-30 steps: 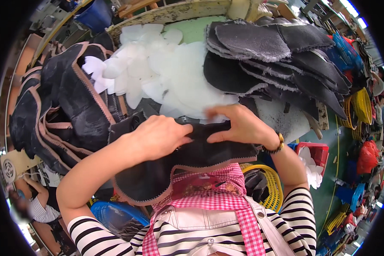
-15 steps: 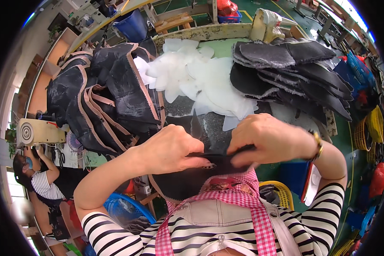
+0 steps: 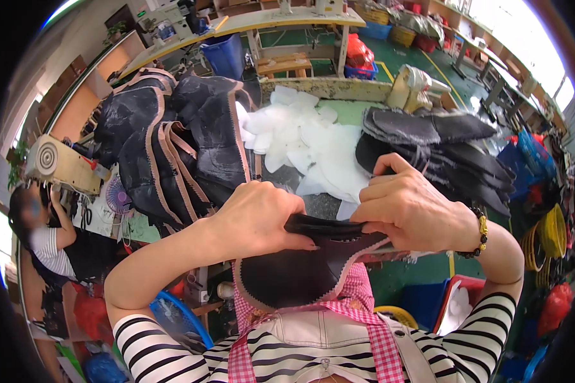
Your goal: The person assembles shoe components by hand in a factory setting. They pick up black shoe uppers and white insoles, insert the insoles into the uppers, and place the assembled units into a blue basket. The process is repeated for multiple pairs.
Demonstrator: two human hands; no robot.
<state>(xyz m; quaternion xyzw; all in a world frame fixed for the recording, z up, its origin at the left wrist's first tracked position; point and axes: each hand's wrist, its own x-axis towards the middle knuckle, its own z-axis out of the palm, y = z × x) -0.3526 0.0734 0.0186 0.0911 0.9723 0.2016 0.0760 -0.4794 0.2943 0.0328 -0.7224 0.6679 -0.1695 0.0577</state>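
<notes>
Between my two hands, in front of my chest, hangs a black shoe upper piece (image 3: 287, 281) with a pinkish, zigzag-cut border. Its top edge is folded over or doubled in a dark ridge. At the left end of that ridge my left hand (image 3: 255, 214) is closed, the thumb along the near side. My right hand (image 3: 418, 207) pinches the other end, fingers bent over the top. Beyond my left hand lies a heap of similar black pieces (image 3: 211, 150) with pinkish borders. Thin white shaped sheets (image 3: 332, 153) are spread across the middle. Dark, frayed-edged pieces (image 3: 431, 127) are stacked behind my right hand.
A beige machine (image 3: 61, 163) and a small purple fan (image 3: 117, 195) stand at the left, where another person (image 3: 51, 236) works. Blue bin (image 3: 225, 57) and wooden bench (image 3: 284, 66) are beyond the worktable. Yellow baskets (image 3: 552, 228) stand at the right.
The view has tilted up, showing more of the far room. My right hand has turned, its fingers now arched over the folded edge. The held piece hangs flatter, with more of its face showing.
</notes>
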